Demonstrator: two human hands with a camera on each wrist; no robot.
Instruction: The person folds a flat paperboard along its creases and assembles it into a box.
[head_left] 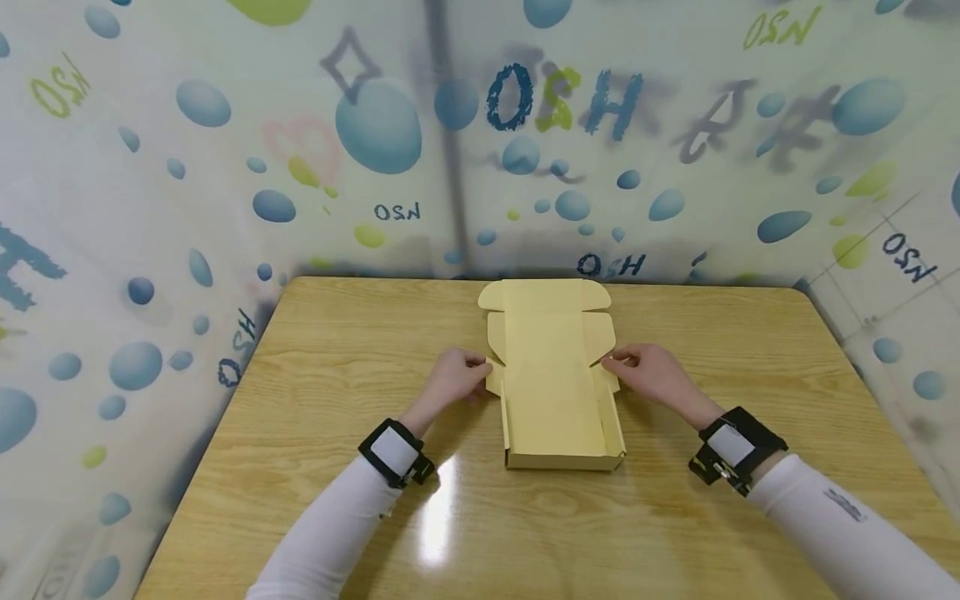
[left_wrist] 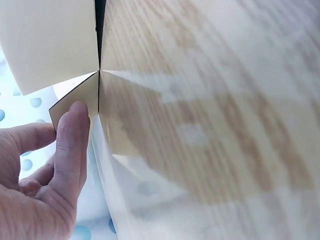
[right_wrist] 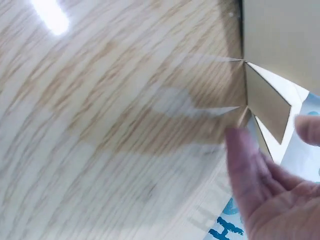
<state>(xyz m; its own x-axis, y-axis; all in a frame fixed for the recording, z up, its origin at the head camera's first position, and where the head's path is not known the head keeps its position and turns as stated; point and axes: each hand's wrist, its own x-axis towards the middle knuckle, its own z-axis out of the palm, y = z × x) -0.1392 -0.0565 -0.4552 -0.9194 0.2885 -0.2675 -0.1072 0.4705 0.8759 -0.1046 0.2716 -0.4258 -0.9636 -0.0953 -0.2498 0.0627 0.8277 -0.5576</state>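
Note:
A flat-based cardboard box [head_left: 545,375] lies unfolded on the wooden table, its near tray part with raised walls and its long lid stretched away from me. My left hand [head_left: 459,375] pinches a small side flap [left_wrist: 80,95] at the box's left edge, fingers on the outer face and thumb at its edge. On the opposite side, my right hand [head_left: 648,373] is at the matching right flap [right_wrist: 270,102]. Its thumb and fingers are spread apart, fingertips just beside that flap in the right wrist view.
The wooden table [head_left: 337,367] meets a patterned wall covering [head_left: 300,167] at its back edge. Rounded lid flaps [head_left: 597,294] stick out at the box's far end. Black wrist cameras [head_left: 395,452] are strapped over the white sleeves.

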